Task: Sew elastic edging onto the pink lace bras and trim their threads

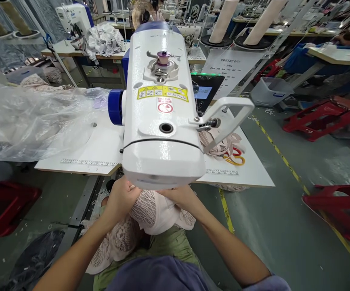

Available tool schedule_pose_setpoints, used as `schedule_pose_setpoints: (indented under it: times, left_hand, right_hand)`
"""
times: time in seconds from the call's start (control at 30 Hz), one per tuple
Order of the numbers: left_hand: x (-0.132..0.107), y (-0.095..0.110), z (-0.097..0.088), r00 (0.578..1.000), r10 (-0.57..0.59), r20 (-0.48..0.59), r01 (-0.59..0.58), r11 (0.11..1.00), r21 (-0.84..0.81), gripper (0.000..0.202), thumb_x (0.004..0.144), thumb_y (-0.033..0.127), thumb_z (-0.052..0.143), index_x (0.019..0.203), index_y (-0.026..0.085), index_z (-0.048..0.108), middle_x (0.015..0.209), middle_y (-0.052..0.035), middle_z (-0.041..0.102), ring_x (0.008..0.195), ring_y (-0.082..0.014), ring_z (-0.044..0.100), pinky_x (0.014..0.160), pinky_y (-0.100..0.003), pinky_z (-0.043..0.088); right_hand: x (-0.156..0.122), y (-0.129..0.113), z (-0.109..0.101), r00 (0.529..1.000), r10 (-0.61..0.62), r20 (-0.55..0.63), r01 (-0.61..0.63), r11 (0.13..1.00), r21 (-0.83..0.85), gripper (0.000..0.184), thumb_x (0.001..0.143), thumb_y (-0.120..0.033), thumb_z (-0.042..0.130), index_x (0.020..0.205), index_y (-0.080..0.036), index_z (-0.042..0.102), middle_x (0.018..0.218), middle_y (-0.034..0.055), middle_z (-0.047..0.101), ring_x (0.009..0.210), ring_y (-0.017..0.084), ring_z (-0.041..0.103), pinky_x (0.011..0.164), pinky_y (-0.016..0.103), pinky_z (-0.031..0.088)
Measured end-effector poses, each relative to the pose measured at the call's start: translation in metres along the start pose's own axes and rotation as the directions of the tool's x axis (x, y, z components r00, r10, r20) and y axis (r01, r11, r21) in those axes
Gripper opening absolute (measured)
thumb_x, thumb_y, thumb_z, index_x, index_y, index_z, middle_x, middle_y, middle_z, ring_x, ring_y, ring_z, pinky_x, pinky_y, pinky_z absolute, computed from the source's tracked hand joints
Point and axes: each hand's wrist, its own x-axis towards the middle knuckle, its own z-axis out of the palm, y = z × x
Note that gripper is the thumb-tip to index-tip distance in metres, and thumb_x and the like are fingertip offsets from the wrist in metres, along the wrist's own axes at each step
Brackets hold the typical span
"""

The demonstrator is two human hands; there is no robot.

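Your left hand pinches pale-pink lace fabric; how your right hand grips, I cannot tell; keep fabric between them smooth.

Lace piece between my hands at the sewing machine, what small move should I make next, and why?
Probably guide the lace piece slightly forward under the sewing machine head: your left hand and right hand are on it at the head's near edge, and the fabric in view drapes towards your lap.
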Motion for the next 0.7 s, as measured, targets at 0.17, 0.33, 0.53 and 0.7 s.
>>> schedule_pose_setpoints:
  times: [0.17,0.33,0.53,0.7]
  left_hand:
    - [0.006,-0.009,0.002,0.999,0.046,-0.019,-0.046,0.999,0.005,0.014,0.083,0.03,0.06,0.071,0.024,0.06,0.055,-0.0012,0.057,0.067,-0.0242,0.062,0.062,-0.034,0.048]
    - [0.005,-0.011,-0.001,0.999,0.054,0.001,-0.054,0.998,0.015,0.014,0.084,0.03,0.06,0.071,0.023,0.062,0.051,0.0005,0.054,0.059,-0.022,0.06,0.057,-0.031,0.047]
    - [-0.012,-0.024,-0.006,0.999,-0.039,-0.009,0.039,0.999,0.038,0.022,0.093,0.037,0.052,0.098,0.018,0.064,0.073,-0.0043,0.066,0.073,-0.0222,0.065,0.061,-0.029,0.049]
    - [-0.059,-0.062,0.026,0.96,-0.045,-0.275,0.037,0.999,-0.031,0.038,0.096,0.041,0.051,0.126,0.018,0.052,0.124,-0.0155,0.059,0.114,-0.0279,0.06,0.09,-0.039,0.053]
  right_hand:
    - [0.004,0.006,-0.001,1.0,-0.01,0.022,0.01,1.0,0.002,0.029,0.082,-0.052,0.07,0.077,-0.024,0.067,0.068,0.002,0.061,0.08,0.026,0.061,0.073,0.037,0.051]
    - [0.005,0.009,0.001,1.0,0.005,0.011,-0.005,1.0,0.023,0.036,0.08,-0.059,0.07,0.078,-0.023,0.068,0.065,0.001,0.061,0.075,0.024,0.06,0.072,0.036,0.052]
    - [-0.005,0.019,0.003,0.998,0.063,0.009,-0.064,0.993,0.098,0.041,0.081,-0.059,0.066,0.068,-0.021,0.06,0.063,0.0005,0.057,0.065,0.019,0.054,0.059,0.029,0.044]
    - [-0.015,0.033,0.006,0.993,0.114,0.022,-0.116,0.97,0.212,0.049,0.083,-0.061,0.062,0.061,-0.021,0.046,0.057,-0.0043,0.039,0.051,0.011,0.036,0.049,0.025,0.027]
